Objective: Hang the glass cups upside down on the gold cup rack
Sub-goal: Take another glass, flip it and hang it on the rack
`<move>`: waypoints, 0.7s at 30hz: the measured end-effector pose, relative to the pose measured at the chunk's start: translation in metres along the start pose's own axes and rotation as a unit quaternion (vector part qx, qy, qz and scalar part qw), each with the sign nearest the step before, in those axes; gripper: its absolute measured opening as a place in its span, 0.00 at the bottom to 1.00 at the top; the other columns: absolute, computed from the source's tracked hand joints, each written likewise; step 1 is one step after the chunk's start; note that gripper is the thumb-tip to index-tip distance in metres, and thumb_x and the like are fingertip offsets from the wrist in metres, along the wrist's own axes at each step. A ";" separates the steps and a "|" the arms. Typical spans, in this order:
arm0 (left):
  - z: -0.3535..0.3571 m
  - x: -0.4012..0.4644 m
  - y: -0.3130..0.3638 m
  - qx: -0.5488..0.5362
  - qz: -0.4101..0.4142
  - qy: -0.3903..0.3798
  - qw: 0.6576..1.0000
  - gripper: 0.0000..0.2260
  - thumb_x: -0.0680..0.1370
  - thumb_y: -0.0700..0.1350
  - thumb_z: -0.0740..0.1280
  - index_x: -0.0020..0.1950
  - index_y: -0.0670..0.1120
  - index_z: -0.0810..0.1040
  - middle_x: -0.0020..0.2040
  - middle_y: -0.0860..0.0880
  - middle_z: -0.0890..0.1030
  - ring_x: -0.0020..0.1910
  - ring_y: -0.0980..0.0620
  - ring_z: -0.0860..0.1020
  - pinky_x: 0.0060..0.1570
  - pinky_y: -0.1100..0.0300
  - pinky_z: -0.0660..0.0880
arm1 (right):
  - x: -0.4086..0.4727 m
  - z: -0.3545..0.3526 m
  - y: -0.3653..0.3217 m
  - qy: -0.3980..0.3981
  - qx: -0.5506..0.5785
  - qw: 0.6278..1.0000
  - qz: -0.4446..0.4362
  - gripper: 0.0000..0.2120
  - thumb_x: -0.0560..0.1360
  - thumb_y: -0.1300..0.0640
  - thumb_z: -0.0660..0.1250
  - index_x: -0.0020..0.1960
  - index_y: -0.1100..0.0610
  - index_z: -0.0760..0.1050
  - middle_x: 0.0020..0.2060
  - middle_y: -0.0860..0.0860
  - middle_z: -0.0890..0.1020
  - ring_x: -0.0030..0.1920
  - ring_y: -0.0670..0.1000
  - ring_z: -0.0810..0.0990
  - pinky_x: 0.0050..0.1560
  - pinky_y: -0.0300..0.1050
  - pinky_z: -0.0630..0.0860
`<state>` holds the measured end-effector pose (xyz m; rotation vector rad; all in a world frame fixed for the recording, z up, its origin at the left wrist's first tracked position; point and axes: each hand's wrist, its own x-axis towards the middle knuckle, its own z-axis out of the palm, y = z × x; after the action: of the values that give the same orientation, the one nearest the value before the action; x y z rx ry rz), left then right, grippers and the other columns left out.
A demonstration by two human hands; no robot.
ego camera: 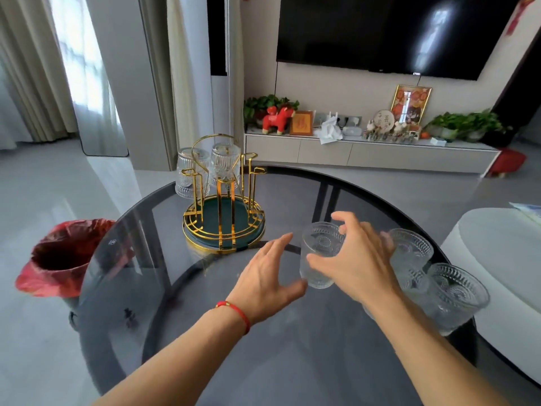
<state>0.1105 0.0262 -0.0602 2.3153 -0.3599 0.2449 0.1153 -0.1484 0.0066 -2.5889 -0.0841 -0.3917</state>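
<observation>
Pickup step, I reckon: right hand (355, 259) fingers apart, curling round upright glass cup (320, 254); left hand (268, 279) open beside it. Next: lift, invert, hook onto gold cup rack (224, 197) beyond fingers.

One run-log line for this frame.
rack: two cups hung | hands: right closing on upright cup, left open | table: more cups right

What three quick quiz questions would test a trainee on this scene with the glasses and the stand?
1. True or false: two patterned glass cups already hang upside down on the gold wire cup rack.
2. Which hand wears the red string bracelet?
3. The upright clear glass cup between the hands stands on: A) white sofa B) dark round glass table C) floor.

Key: 1 true; 2 left; 3 B.
</observation>
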 end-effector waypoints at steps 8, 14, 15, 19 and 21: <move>-0.019 -0.004 0.010 -0.259 -0.064 0.083 0.960 0.27 0.64 0.57 0.82 0.59 0.57 0.75 0.53 0.65 0.84 0.52 0.65 0.82 0.47 0.70 0.77 | -0.007 0.017 -0.012 -0.110 0.373 0.921 0.025 0.40 0.61 0.36 0.78 0.70 0.41 0.71 0.63 0.45 0.81 0.62 0.44 0.82 0.63 0.47 0.80; -0.027 -0.001 0.007 -0.317 -0.124 0.138 0.930 0.30 0.65 0.61 0.80 0.60 0.56 0.71 0.56 0.54 0.83 0.53 0.61 0.82 0.53 0.60 0.80 | -0.014 0.053 -0.018 -0.227 0.537 0.783 0.216 0.21 0.85 0.41 0.55 0.70 0.49 0.77 0.61 0.56 0.86 0.62 0.62 0.85 0.66 0.62 0.79; -0.026 -0.001 0.007 -0.319 -0.119 0.128 0.932 0.29 0.66 0.61 0.80 0.60 0.56 0.70 0.57 0.54 0.82 0.54 0.60 0.82 0.54 0.59 0.81 | -0.015 0.056 -0.019 -0.244 0.583 0.739 0.232 0.21 0.86 0.42 0.54 0.70 0.50 0.78 0.60 0.58 0.87 0.62 0.65 0.84 0.66 0.64 0.78; -0.026 0.003 0.001 -0.322 -0.091 0.081 0.939 0.27 0.70 0.61 0.77 0.63 0.56 0.70 0.60 0.54 0.81 0.57 0.61 0.81 0.55 0.58 0.81 | -0.007 0.063 -0.019 -0.248 0.675 0.645 0.258 0.23 0.86 0.44 0.54 0.71 0.55 0.78 0.64 0.61 0.84 0.67 0.65 0.81 0.67 0.62 0.77; -0.032 0.005 -0.009 -0.298 -0.077 0.082 0.948 0.23 0.75 0.66 0.68 0.65 0.55 0.73 0.60 0.55 0.82 0.60 0.60 0.80 0.60 0.57 0.78 | 0.000 0.068 -0.018 -0.217 0.700 0.622 0.276 0.24 0.86 0.44 0.55 0.72 0.58 0.77 0.65 0.62 0.84 0.66 0.61 0.81 0.62 0.58 0.79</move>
<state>0.1161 0.0545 -0.0425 1.7022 -0.1397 0.2131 0.1304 -0.0991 -0.0412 -0.9504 0.1833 0.4417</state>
